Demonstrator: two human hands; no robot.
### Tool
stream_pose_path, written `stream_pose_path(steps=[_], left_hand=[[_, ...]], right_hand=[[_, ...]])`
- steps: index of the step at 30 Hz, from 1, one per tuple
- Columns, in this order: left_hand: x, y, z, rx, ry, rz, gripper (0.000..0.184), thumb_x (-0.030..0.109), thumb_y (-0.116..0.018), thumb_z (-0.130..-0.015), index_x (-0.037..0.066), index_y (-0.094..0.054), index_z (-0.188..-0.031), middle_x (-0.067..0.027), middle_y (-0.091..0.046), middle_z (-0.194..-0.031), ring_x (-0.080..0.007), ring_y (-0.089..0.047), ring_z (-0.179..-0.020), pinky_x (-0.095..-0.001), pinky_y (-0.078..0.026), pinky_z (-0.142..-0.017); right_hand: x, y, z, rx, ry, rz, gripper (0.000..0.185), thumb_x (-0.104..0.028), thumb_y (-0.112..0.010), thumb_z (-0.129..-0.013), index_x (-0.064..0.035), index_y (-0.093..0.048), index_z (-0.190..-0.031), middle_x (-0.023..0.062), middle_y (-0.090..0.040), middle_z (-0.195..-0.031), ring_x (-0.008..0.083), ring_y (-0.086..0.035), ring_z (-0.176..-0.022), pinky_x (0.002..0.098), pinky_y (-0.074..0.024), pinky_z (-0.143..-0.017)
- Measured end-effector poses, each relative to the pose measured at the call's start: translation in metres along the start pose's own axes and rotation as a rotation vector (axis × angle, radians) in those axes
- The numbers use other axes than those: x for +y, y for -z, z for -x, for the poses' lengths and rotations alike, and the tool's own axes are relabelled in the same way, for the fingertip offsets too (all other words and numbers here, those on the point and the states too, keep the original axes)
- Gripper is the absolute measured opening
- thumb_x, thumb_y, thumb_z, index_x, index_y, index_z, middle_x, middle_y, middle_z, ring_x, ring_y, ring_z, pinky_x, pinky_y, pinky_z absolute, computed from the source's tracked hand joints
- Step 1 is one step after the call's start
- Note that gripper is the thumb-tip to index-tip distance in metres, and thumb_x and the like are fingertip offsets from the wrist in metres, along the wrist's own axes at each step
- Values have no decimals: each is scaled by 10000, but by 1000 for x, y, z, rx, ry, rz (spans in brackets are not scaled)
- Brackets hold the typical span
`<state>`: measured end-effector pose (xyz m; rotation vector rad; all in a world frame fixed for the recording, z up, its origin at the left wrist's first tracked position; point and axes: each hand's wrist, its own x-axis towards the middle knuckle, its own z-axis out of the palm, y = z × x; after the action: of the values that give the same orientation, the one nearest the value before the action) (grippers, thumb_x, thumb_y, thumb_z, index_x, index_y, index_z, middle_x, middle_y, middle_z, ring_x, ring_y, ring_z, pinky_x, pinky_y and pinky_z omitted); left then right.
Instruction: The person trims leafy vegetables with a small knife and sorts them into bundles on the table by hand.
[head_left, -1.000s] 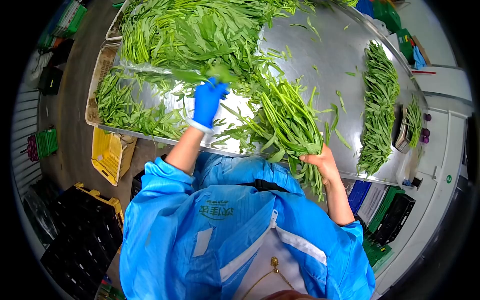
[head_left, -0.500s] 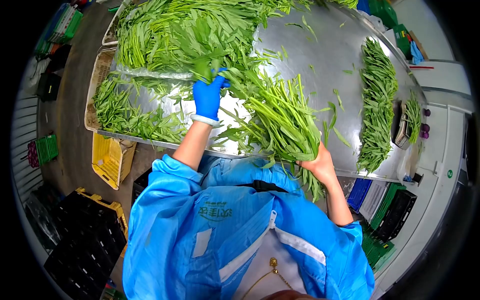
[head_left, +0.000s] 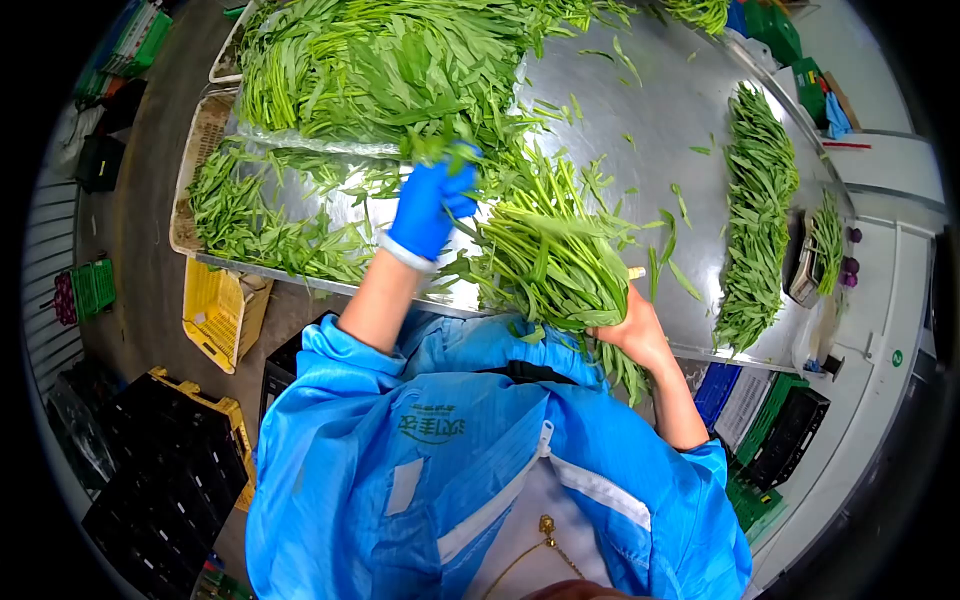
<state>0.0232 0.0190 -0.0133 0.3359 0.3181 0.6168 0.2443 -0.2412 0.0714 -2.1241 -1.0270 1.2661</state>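
Observation:
My left hand [head_left: 437, 207], in a blue glove, is closed with its fingers curled around a few leafy sprigs of water spinach [head_left: 440, 147], partly blurred. It is at the near edge of the big water spinach heap [head_left: 370, 70]. My bare right hand [head_left: 637, 332] grips a thick bunch of water spinach [head_left: 560, 262] at its leafy lower end. The bunch's pale green stems point up and to the left, close to the gloved hand.
A steel table [head_left: 640, 120] carries scattered leaves. A long row of greens [head_left: 757, 220] lies at right, beside a smaller bundle [head_left: 826, 243]. Loose trimmings [head_left: 260, 215] cover the left side. A yellow crate [head_left: 225, 317] and stacked black crates [head_left: 160, 480] stand below at left.
My left hand has shifted slightly right, toward the bunch, and its fingers are curled more tightly. The bunch in my right hand has tilted a little, while that hand stays nearly in place.

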Motion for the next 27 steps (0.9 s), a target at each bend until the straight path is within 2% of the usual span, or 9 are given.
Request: stream_pose_path(steps=[4, 7, 10, 13, 17, 18, 21, 23, 27], left_hand=[[32, 9, -2, 623, -303, -580, 189, 258, -518, -963, 112, -552, -1078, 55, -534, -778, -20, -360, -561, -195, -276, -480], [19, -2, 11, 373, -78, -727, 265, 264, -553, -943, 101, -555, -1152, 38, -571, -874, -24, -428, -666, -192, -330, -548], [-15, -9, 17, 67, -131, -911, 605, 243, -737, -801, 84, -488, -1329, -35, -554, -1208, -139, -522, -1025, -299, -438, -906], [-35, -30, 22, -174, -411, -1711, 632, 174, -783, -744, 40, -520, -1303, -54, -493, -1318, -162, -548, -1087, -317, -463, -919], [-50, 5, 9, 90, -266, -1209, 300, 102, -653, -802, 117, -681, -1101, -90, -649, -1069, -239, -625, -944, -365, -489, -865], [-44, 4, 2, 231, -352, -888, 271, 16, -585, -814, 55, -676, -1065, -83, -681, -939, -189, -638, -885, -328, -502, -810], [8, 9, -2, 493, -417, -798, 175, 131, -677, -839, 18, -675, -973, -40, -676, -894, -132, -629, -762, -246, -499, -695], [20, -4, 11, 483, -127, -847, 219, 191, -700, -838, 29, -681, -984, -28, -669, -874, -109, -610, -756, -234, -482, -699], [-15, -18, 25, -35, 349, -847, 432, 193, -723, -814, 2, -605, -1184, -50, -652, -1070, -113, -591, -946, -266, -482, -824]], right_hand=[[-4, 5, 6, -3, -39, 2, 741, -88, -769, -640, -9, -448, -1303, 139, -639, -1121, 200, -589, -1056, 324, -438, -939], [-7, 5, 5, -1, -22, 25, 741, -107, -771, -645, -20, -445, -1304, 155, -648, -1102, 230, -611, -1048, 335, -453, -921], [-9, 3, 2, -4, -20, 56, 742, -124, -776, -647, -31, -443, -1304, 168, -658, -1082, 257, -630, -1040, 344, -468, -904], [-10, 0, -1, -27, -9, 50, 743, -125, -776, -648, -33, -444, -1306, 166, -655, -1089, 249, -626, -1044, 343, -466, -908], [-12, 2, -3, -64, 16, 25, 742, -113, -778, -648, -27, -449, -1308, 150, -649, -1105, 202, -608, -1040, 327, -455, -920], [-10, 3, -2, -72, 9, -25, 743, -99, -777, -646, -20, -449, -1309, 138, -645, -1113, 192, -597, -1039, 323, -450, -925], [-2, 8, 2, -94, 9, -178, 736, -52, -775, -634, 3, -462, -1297, 101, -633, -1131, 170, -574, -1037, 316, -439, -936], [0, 10, 6, -103, 23, -285, 719, -17, -777, -617, 18, -486, -1273, 75, -626, -1133, 168, -568, -1035, 315, -438, -939], [3, 5, 4, -115, 16, -406, 702, -1, -766, -600, 20, -504, -1251, 72, -631, -1115, 165, -578, -1011, 312, -455, -916]])
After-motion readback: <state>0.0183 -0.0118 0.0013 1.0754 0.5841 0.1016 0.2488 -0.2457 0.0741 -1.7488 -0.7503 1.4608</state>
